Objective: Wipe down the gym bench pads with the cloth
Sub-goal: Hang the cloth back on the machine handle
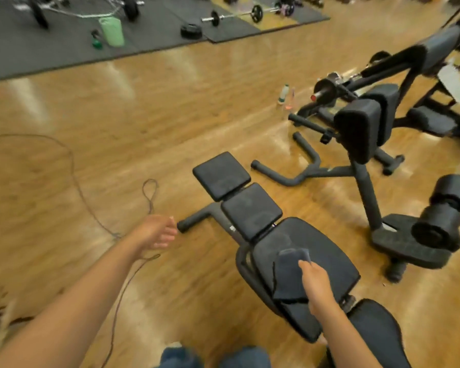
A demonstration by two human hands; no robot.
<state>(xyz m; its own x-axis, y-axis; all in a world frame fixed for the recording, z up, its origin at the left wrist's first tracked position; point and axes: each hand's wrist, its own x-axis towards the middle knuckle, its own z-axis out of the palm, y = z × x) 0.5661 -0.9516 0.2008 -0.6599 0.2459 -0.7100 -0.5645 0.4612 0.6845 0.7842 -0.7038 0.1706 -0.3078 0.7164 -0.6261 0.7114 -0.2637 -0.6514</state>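
A black gym bench lies low on the wooden floor, with two small square pads (221, 175) (251, 211) at its far end, a wide back pad (327, 251) in the middle and a seat pad (375, 333) nearest me. My right hand (316, 285) presses a dark grey cloth (290, 274) flat onto the back pad, fingers on the cloth's right edge. My left hand (157, 232) hangs out over the floor to the left of the bench, fingers loosely apart, holding nothing.
A thin cord (125, 277) loops across the floor under my left arm. Another black machine with roller pads (361, 128) stands to the right. Bottles (283, 94) stand on the floor behind it. Barbells and a green roll (112, 30) lie on dark mats at the back.
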